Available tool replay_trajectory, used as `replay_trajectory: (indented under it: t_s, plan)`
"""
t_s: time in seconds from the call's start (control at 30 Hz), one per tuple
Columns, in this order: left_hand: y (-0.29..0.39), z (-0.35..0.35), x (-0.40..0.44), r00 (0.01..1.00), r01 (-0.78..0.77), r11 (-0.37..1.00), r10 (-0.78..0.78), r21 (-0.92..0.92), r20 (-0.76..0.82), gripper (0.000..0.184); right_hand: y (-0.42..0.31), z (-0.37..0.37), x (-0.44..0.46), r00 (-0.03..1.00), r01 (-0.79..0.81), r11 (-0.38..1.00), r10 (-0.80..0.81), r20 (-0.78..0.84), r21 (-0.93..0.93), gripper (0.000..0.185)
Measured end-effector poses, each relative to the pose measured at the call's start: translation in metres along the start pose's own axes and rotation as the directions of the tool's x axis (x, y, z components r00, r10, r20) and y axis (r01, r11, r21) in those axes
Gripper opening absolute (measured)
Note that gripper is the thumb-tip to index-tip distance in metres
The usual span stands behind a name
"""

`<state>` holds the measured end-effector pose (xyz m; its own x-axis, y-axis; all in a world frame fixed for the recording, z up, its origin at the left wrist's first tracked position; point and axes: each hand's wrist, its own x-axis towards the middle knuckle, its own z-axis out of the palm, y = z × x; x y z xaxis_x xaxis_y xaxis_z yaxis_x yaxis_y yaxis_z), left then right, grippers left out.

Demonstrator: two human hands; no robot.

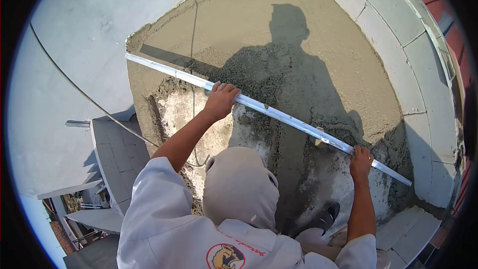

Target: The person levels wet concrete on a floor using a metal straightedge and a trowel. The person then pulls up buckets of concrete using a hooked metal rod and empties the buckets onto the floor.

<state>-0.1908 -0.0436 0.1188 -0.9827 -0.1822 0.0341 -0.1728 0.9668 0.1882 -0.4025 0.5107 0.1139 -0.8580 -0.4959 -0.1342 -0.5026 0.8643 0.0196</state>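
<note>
**Two hands on a long metal bar across wet mortar**

A person leans over a floor partly covered with wet grey mortar (343, 69). A straight, silvery bar (298, 126) lies slantwise across it, from the floor's left edge to near its right edge, beside a block wall (391, 60). The left hand (222, 100) curls over the bar left of its middle; the right hand (361, 163) wraps around it near the right end. The fingers of both are bent around the metal; the undersides of the grips are hidden.

Beyond the bar, the mortar looks mostly smooth, with the person's shadow (290, 25) across it. Nearer the person it turns rough and broken, leaving a bare pale patch (174, 109). A dark shoe (326, 216) stands at the near side.

A thin cable (194, 25) crosses the bar's line left of the left hand; whether it runs over or under cannot be told. It could snag on the bar or score the mortar. The bar's right end is near enough to the wall that a sideways push might knock it. Uneven pressure between the hands could tilt the bar and gouge the surface.
</note>
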Motion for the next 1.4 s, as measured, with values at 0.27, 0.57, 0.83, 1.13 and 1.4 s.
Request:
replay_trajectory:
  t_s: [0.27, 0.57, 0.83, 1.13, 1.4]
  plan:
    - [-0.005, 0.015, 0.003, 0.999, 0.046, 0.999, -0.045, -0.006, 0.026, 0.04, 0.003, 0.005, 0.007, 0.999, -0.01, 1.0, 0.011, 0.037, -0.025, 0.043]
    - [-0.009, 0.023, -0.023, 0.985, 0.124, 0.992, -0.124, 0.003, 0.12, 0.044, -0.004, 0.021, 0.002, 0.999, 0.052, 0.999, -0.052, 0.008, -0.008, 0.044]
    - [-0.005, 0.035, -0.032, 0.974, 0.151, 0.987, -0.138, -0.057, 0.177, 0.045, -0.003, 0.02, -0.009, 0.998, 0.022, 0.999, -0.021, 0.058, -0.027, 0.036]
    - [-0.004, 0.042, -0.023, 0.974, 0.113, 0.993, -0.106, -0.025, 0.202, 0.049, 0.009, 0.018, -0.011, 0.993, -0.049, 0.999, 0.05, 0.111, -0.008, 0.028]
    - [0.008, 0.044, -0.022, 0.974, 0.114, 0.992, -0.102, -0.048, 0.203, 0.049, 0.018, 0.027, -0.014, 0.992, -0.066, 0.998, 0.066, 0.106, -0.01, 0.031]
